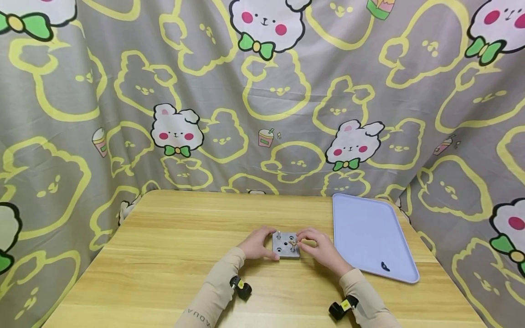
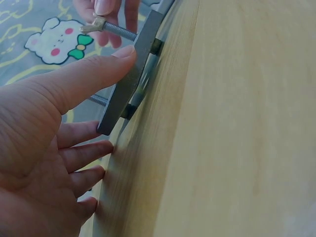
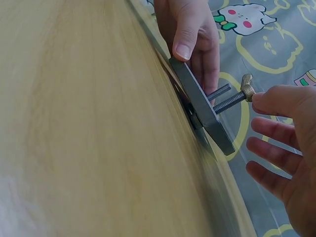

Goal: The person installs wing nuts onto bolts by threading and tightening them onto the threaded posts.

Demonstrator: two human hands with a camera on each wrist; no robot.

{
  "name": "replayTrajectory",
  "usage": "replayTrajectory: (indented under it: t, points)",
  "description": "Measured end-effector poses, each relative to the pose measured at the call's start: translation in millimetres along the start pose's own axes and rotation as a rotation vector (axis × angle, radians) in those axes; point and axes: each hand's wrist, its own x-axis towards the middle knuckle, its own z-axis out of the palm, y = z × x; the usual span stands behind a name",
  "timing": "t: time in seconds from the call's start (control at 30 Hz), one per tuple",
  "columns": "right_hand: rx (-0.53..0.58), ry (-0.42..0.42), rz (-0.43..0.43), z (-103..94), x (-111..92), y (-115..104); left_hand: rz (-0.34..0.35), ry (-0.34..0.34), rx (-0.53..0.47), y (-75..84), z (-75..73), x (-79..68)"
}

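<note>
The metal plate (image 1: 285, 249) lies near the middle of the counter (image 1: 184, 218), between the two hands, raised on short dark feet (image 2: 128, 111). The left hand (image 1: 256, 245) grips its left side, thumb on the near edge and forefinger at the far one, the other fingers apart. The right hand (image 1: 324, 250) has its thumb and forefinger clamped on the brass wing nut (image 3: 247, 88), which sits at the top of a threaded stud (image 3: 229, 103), well clear of the plate; its remaining fingers are loosely bent and spread. A second stud (image 1: 279, 235) rises bare from the plate's far left, and round holes mark the surface. Right of the hands lies a pale blue tray (image 1: 369, 232), a small black piece (image 1: 385, 266) near its front edge. A patterned grey curtain (image 1: 287, 82) hangs behind.
</note>
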Motion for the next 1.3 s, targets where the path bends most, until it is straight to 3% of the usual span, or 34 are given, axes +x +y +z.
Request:
replayTrajectory:
  t: [1.3]
  points:
    - [-0.035, -0.003, -0.049, -0.6, 0.6, 1.9, -0.006, -0.006, -0.003, -0.9, 0.5, 1.0]
